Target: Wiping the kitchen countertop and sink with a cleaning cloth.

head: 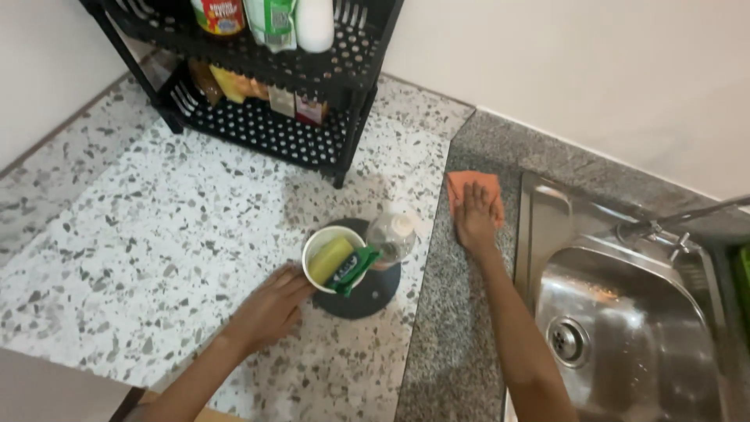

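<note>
Hands first: my right hand lies flat, palm down, fingers together and pointing away from me, pressed on an orange cloth that sits on the grey granite strip of the counter just left of the steel sink. The forearm runs straight back toward me along the sink's edge.

My left hand reaches in from the lower left, wrist low, fingers loosely spread and curled, their tips touching the near side of a small white cup; it holds nothing that I can see closed in it. The cup carries a yellow sponge and a green packet, both leaning out of its mouth. It stands on a dark round mat, and a clear bottle with a white cap stands just beside it on the same mat.

Farther off, at the back of the speckled white counter, a black perforated rack holds bottles and packets on two shelves. A tap crosses above the sink.
</note>
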